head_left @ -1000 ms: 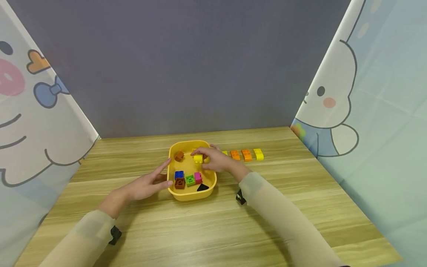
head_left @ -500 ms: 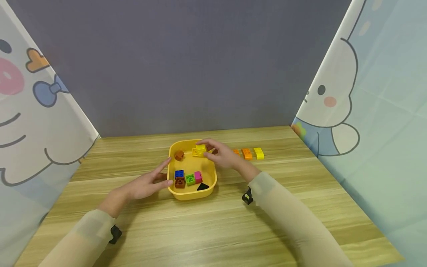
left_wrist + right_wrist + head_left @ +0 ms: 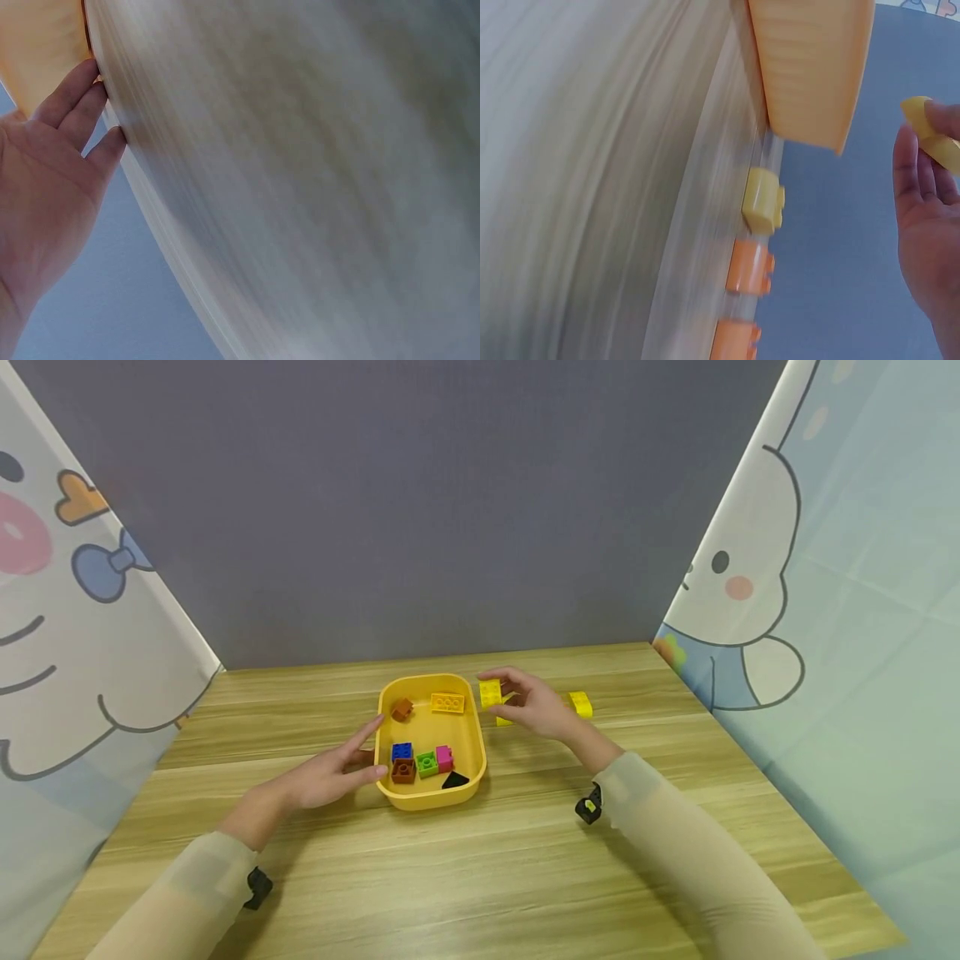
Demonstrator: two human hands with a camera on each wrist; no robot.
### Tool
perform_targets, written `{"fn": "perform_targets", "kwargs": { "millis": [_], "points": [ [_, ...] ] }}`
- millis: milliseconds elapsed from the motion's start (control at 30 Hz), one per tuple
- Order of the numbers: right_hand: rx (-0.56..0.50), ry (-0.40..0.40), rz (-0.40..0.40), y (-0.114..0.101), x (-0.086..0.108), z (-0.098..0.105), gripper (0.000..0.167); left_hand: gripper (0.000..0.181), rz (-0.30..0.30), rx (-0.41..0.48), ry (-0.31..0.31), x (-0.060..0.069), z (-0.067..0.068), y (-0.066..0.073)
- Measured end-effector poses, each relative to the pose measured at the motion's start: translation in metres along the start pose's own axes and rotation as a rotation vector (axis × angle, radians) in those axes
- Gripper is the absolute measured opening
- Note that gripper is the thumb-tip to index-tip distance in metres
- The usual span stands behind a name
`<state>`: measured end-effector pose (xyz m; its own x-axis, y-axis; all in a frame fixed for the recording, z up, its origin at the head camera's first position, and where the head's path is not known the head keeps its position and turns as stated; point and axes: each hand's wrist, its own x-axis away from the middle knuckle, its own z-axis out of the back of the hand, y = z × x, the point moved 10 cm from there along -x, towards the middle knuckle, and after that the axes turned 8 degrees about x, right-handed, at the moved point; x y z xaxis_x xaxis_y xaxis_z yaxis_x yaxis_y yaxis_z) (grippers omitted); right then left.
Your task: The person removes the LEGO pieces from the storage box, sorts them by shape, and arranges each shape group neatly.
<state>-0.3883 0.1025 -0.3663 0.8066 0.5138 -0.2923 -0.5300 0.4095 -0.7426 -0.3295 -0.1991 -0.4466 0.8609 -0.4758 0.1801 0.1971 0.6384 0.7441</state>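
A yellow plastic tray stands mid-table with several toy building bricks in it. My left hand rests against its left side, fingers spread; the left wrist view shows those fingers nearly straight beside the tray wall. Just beyond the tray's right rim, my right hand pinches a yellow brick between thumb and fingers, above the table. In the right wrist view this held brick is higher than a yellow brick and two orange bricks standing in a row.
Inside the tray lie a longer yellow-orange brick, an orange-brown one, a blue one, a brown one, a green one, a pink one and a black piece. Another yellow brick ends the row.
My right hand has lifted the yellow brick out of the tray and carried it right, over the rim. The left hand and the tray have stayed put.
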Motion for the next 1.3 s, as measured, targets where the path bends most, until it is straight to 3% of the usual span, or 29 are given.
{"fn": "perform_targets", "kwargs": {
  "millis": [467,700,867,1300],
  "points": [
    [0.027,0.067,-0.039,0.023,0.022,0.051,0.056,0.091,0.007,0.006,-0.006,0.0,0.0,0.0],
    [0.019,0.092,-0.092,0.04,0.034,0.083,0.055,0.091,0.013,0.004,-0.001,0.001,0.0,-0.001],
    [0.073,0.096,-0.15,0.059,0.042,0.103,0.056,0.091,0.014,0.006,-0.003,0.0,0.0,0.0],
    [0.076,0.117,-0.237,0.099,0.064,0.133,0.064,0.091,0.012,0.009,-0.003,0.0,-0.001,-0.001]
  ]
}}
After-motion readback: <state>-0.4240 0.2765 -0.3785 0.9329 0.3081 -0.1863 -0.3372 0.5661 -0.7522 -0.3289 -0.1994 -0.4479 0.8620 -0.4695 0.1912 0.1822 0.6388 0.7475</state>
